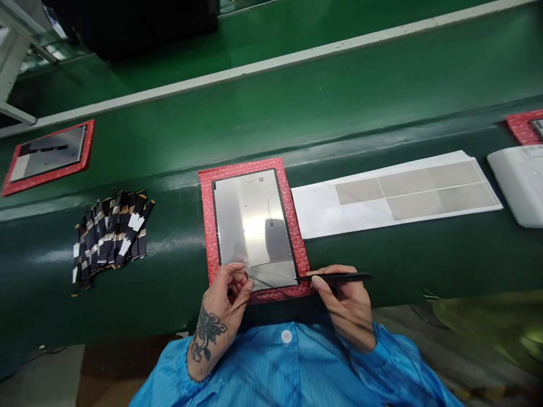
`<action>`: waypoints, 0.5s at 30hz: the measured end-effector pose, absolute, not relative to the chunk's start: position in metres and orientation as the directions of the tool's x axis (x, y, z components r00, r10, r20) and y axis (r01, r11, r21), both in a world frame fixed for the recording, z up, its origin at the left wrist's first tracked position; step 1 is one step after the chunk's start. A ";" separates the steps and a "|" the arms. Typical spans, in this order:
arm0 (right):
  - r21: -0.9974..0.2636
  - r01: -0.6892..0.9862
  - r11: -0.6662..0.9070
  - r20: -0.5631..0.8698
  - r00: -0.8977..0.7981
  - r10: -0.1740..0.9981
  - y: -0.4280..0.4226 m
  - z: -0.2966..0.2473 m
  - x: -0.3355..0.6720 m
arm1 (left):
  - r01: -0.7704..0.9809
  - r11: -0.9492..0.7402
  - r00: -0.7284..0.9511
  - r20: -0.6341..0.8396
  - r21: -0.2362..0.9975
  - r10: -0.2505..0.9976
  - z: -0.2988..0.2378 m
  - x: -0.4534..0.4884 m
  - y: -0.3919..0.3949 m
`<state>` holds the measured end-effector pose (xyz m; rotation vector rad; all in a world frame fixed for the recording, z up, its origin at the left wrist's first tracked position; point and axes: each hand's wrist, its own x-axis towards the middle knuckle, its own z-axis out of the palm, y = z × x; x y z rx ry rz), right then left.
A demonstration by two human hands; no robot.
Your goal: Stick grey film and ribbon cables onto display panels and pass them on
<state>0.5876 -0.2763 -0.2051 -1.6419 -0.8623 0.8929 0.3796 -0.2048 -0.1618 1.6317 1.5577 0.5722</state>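
The left hand [224, 297] pinches the near edge of a shiny silver rectangular panel [254, 223] on red bubble-wrap padding [206, 226]; the right hand [345, 302] fingers grip a slim black stylus-like tool [339, 277] just beside it.

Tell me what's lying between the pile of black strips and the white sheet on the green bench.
The head view shows a silver panel on a red foam mat between the black strips and white sheet.

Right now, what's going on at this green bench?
A person in a blue smock works on a silver panel lying on a red foam mat. The left hand pinches at the panel's near edge; the right hand holds a thin black tool, tip at the panel's near right corner.
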 end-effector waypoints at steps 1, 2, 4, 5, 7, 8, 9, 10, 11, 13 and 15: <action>-0.970 0.109 -0.216 -0.142 0.465 0.874 -0.276 -0.205 0.588 | 0.614 0.065 0.141 -0.190 0.787 0.972 -0.163 0.379 -0.205; -0.969 0.109 -0.221 -0.147 0.466 0.873 -0.276 -0.205 0.588 | 0.614 0.058 0.137 -0.178 0.787 0.974 -0.165 0.379 -0.206; -0.967 0.107 -0.232 -0.156 0.469 0.869 -0.277 -0.206 0.587 | 0.612 0.040 0.127 -0.148 0.790 0.981 -0.167 0.378 -0.207; -0.966 0.106 -0.236 -0.161 0.469 0.868 -0.277 -0.206 0.587 | 0.613 0.037 0.131 -0.147 0.790 0.980 -0.167 0.378 -0.207; -0.964 0.101 -0.245 -0.171 0.467 0.867 -0.278 -0.206 0.586 | 0.619 0.039 0.151 -0.167 0.785 0.974 -0.164 0.379 -0.206; -0.964 0.099 -0.246 -0.173 0.468 0.867 -0.278 -0.206 0.586 | 0.623 0.040 0.160 -0.177 0.781 0.971 -0.162 0.379 -0.205; -0.964 0.099 -0.246 -0.172 0.469 0.866 -0.278 -0.206 0.586 | 0.628 0.039 0.171 -0.187 0.777 0.967 -0.160 0.380 -0.204; -0.965 0.101 -0.243 -0.169 0.470 0.866 -0.277 -0.206 0.586 | 0.631 0.036 0.176 -0.188 0.775 0.966 -0.158 0.380 -0.204; -0.966 0.102 -0.239 -0.165 0.471 0.866 -0.277 -0.206 0.586 | 0.633 0.029 0.177 -0.181 0.774 0.968 -0.157 0.380 -0.203; -0.967 0.103 -0.232 -0.160 0.465 0.871 -0.277 -0.205 0.586 | 0.634 0.017 0.178 -0.168 0.773 0.969 -0.157 0.380 -0.204; -0.968 0.105 -0.228 -0.156 0.460 0.874 -0.277 -0.206 0.585 | 0.638 0.009 0.164 -0.148 0.770 0.975 -0.159 0.380 -0.205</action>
